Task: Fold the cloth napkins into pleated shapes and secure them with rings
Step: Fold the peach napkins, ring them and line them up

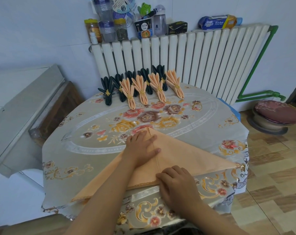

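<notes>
1. While pressing flat on the peach napkin (177, 153), left hand (141, 146) open, fingers straight along the centre crease.
2. Right hand (176, 182) at the near hem, fingers curled, probably pinching the edge; hard to tell.
3. Napkin folded to a triangle, near edge of worktop (86, 150).
4. Done: nine ringed pleated napkins (142, 87) at back.
5. Left: pleat, then add the loose ring (197, 106).

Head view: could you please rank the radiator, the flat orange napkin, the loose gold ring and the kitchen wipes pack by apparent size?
1. radiator
2. flat orange napkin, nearer the camera, so unsure against the radiator
3. kitchen wipes pack
4. loose gold ring
</notes>
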Demonstrator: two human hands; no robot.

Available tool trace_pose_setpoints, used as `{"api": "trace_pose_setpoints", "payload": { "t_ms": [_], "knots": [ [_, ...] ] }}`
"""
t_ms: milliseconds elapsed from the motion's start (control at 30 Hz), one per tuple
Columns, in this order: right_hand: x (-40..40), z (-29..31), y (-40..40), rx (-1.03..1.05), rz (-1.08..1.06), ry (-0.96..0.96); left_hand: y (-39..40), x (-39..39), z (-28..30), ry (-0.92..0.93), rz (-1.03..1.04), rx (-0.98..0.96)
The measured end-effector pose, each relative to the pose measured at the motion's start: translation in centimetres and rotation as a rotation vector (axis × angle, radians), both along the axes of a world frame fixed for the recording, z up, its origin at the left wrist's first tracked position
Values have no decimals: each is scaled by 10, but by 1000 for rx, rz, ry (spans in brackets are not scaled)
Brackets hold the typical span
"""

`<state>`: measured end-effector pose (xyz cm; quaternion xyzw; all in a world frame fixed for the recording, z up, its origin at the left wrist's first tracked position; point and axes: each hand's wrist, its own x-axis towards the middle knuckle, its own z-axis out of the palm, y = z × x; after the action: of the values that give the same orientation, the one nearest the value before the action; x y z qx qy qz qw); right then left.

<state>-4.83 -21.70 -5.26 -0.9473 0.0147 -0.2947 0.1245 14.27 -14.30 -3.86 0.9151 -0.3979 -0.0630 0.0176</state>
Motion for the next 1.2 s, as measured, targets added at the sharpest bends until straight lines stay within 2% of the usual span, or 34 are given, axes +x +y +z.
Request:
{"api": "trace_pose_setpoints", "payload": {
  "t_ms": [100,300,434,500,667,867,1034,1201],
  "knots": [
    [2,1,3,73,100,-2,-1,0,-1,6,-4,-12],
    [7,-3,-1,30,147,75,-4,-4,0,25,-9,-43],
    [7,1,-3,-15,144,83,9,-10,11,113,24,-357],
    [7,3,-6,-42,141,87,33,-19,17,190,8,-443],
    [8,1,-12,-122,126,51,115,-49,20,312,-120,-374],
    [14,1,-12,-207,136,23,143,-56,19,228,-69,-441],
    [13,3,-3,-247,133,33,146,-59,20,-1,-220,-309],
    [14,5,5,-181,41,15,117,-55,60,-67,-236,49]
  ]
}}
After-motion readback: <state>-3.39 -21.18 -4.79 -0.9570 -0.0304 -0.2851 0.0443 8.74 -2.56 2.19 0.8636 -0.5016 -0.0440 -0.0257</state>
